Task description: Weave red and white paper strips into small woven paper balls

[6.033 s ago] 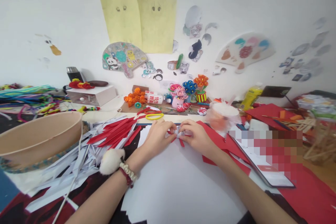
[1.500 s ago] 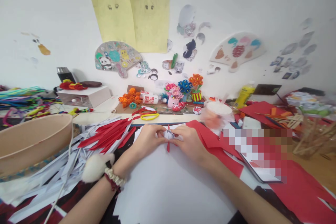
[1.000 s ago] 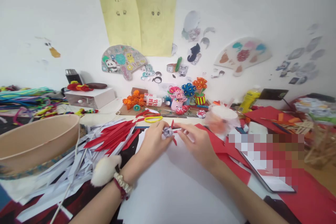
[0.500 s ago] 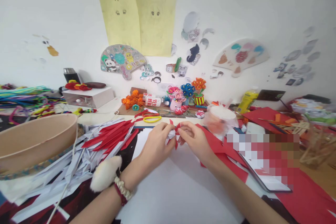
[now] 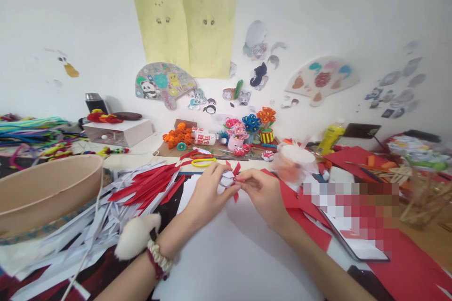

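Observation:
Between my hands, above white paper sheets (image 5: pixel 233 254), is a small folded red-and-white paper piece (image 5: pixel 228 178) with red strip ends sticking out above and below. My left hand (image 5: pixel 208 193) is closed around its white side, thumb below and fingers above. My right hand (image 5: pixel 263 193) pinches a red part of it between thumb and fingertips. A white fluffy ball and a cream scrunchie (image 5: pixel 158 253) are on my left wrist. Red paper strips (image 5: pixel 148 186) lie left of my left hand, over many white paper strips (image 5: pixel 88 225).
A beige oval basin (image 5: pixel 52 188) stands at the left. Yellow-handled scissors (image 5: pixel 204 162) lie just beyond my hands. Craft flowers (image 5: pixel 266 115) stand against the wall. A covered cup (image 5: pixel 294 160), a tablet-like device (image 5: pixel 367 257) and red paper (image 5: pixel 409 254) occupy the right.
My right hand has shifted slightly, its fingers now stretched further toward the left. More of the folded piece's white side shows, and its red ends have turned a little. The view has tilted slightly.

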A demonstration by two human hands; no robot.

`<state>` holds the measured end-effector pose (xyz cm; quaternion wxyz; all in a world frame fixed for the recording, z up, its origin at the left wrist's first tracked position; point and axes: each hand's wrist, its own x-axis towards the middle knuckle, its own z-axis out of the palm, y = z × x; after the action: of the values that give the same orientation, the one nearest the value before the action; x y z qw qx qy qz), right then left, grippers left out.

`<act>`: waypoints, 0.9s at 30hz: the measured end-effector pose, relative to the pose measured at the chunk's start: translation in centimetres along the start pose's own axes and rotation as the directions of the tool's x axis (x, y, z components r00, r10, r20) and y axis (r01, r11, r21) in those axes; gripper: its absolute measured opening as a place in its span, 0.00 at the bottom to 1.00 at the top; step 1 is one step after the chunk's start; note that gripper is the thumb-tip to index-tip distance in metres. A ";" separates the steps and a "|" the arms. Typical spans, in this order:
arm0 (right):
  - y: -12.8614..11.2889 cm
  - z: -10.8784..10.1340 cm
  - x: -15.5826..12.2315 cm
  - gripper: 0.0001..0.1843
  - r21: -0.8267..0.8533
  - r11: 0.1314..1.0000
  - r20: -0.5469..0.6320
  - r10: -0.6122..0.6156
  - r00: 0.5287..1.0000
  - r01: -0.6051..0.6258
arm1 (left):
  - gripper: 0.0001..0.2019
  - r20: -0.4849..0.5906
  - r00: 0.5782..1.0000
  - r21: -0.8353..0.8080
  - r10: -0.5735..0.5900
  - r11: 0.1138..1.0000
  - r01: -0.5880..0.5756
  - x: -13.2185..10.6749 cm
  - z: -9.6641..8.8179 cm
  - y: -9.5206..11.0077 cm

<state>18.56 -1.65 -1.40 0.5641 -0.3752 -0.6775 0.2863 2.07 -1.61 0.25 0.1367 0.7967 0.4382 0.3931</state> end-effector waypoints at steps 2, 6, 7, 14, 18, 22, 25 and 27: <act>0.2 0.0 0.0 0.02 -0.001 0.999 0.015 -0.034 0.999 0.034 | 0.12 0.029 1.000 -0.009 0.003 1.000 -0.003 0.0 0.0 -0.1; 0.5 -0.2 0.2 0.04 -0.061 0.995 0.026 -0.083 0.996 0.084 | 0.09 0.049 0.998 -0.001 0.028 1.000 -0.028 0.1 -0.1 -0.4; 0.6 -0.3 0.2 0.04 -0.075 0.993 0.024 -0.085 0.996 0.087 | 0.09 0.052 0.998 0.004 0.029 1.000 -0.029 0.1 -0.2 -0.5; 0.7 -0.5 0.3 0.07 -0.203 0.966 0.058 -0.151 0.987 0.160 | 0.10 0.046 0.999 0.032 0.024 0.999 -0.025 0.0 0.3 -0.6; 0.7 -0.3 0.0 0.08 -0.277 0.929 0.086 -0.230 0.969 0.245 | 0.11 0.022 1.000 0.068 -0.005 0.998 0.003 -0.1 0.7 0.0; 0.7 -0.1 -0.4 0.09 -0.318 0.899 0.131 -0.274 0.953 0.302 | 0.12 0.013 0.999 0.100 -0.038 0.994 0.036 -0.2 0.9 0.4; 0.7 0.0 -0.6 0.09 -0.340 0.884 0.155 -0.283 0.946 0.320 | 0.12 0.010 0.999 0.108 -0.033 0.994 0.031 -0.2 0.9 0.5; 0.8 0.0 -0.6 0.09 -0.350 0.879 0.163 -0.283 0.945 0.324 | 0.12 0.003 1.000 0.110 -0.028 0.994 0.028 -0.2 0.9 0.4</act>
<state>18.80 -1.67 -2.39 0.4834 -0.3485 -0.7990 0.0803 2.92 -1.93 -0.22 0.0990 0.7976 0.4700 0.3648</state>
